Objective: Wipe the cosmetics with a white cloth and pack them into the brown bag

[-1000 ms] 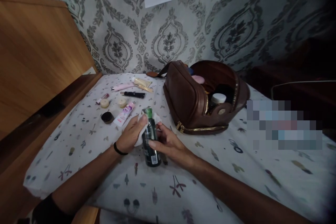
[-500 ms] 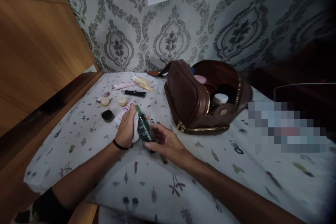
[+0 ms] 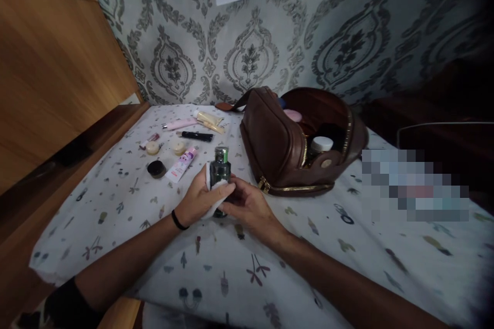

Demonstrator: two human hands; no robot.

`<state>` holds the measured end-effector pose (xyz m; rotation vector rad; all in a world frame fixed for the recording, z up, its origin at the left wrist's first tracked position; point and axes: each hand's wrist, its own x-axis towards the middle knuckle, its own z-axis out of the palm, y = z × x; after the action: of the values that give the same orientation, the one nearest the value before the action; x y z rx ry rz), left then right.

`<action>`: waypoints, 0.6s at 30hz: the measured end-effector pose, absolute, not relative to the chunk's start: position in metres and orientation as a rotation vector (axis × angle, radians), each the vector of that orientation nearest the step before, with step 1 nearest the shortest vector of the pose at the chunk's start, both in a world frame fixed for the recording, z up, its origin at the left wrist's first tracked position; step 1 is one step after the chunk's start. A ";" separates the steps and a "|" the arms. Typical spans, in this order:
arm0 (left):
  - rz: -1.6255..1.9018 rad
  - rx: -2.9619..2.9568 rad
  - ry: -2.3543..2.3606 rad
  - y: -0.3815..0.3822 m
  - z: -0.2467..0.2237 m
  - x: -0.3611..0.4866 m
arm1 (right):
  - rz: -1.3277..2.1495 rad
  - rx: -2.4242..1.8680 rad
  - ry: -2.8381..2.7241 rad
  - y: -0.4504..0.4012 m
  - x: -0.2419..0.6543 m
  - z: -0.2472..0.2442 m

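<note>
A dark green bottle (image 3: pixel 221 170) with a green-tinted cap stands nearly upright between my hands, above the patterned cloth. My left hand (image 3: pixel 203 193) is closed around its left side, pressing a white cloth (image 3: pixel 216 205) against it with the thumb across the front. The fingers of my right hand (image 3: pixel 247 203) grip the bottle's lower right side. Just left of the hands lies a pink and white tube (image 3: pixel 182 165). A brown toiletry bag (image 3: pixel 276 136) sits to the right, unzipped, with a white-lidded jar (image 3: pixel 321 144) and a pink item (image 3: pixel 293 115) inside.
Behind my left hand lie a black tube (image 3: pixel 196 136), a pink tube (image 3: pixel 179 124), a cream tube (image 3: pixel 209 118), two small cream-coloured jars (image 3: pixel 152 148) and a round black lid or jar (image 3: pixel 156 168). A wooden panel (image 3: pixel 57 61) borders the left; a patterned wall stands behind.
The bottle has turned from leaning left to nearly upright. My left hand has moved right and wrapped the cloth round its front, uncovering the pink and white tube.
</note>
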<state>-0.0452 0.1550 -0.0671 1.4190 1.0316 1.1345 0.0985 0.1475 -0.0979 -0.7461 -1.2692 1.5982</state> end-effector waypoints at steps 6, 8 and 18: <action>1.179 1.491 0.990 0.154 -0.067 -0.048 | 1.298 -0.874 -1.449 0.141 0.101 -0.092; 1.229 1.529 1.008 0.155 -0.067 -0.050 | 1.191 -0.902 -1.484 0.138 0.103 -0.086; 1.126 2.018 1.269 0.160 -0.060 -0.063 | 1.132 -0.912 -1.314 0.139 0.108 -0.080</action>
<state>-0.0629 0.1598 -0.0603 2.0185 1.2691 1.1261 0.1080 0.1393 -0.0801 -0.9115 -1.3140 1.1324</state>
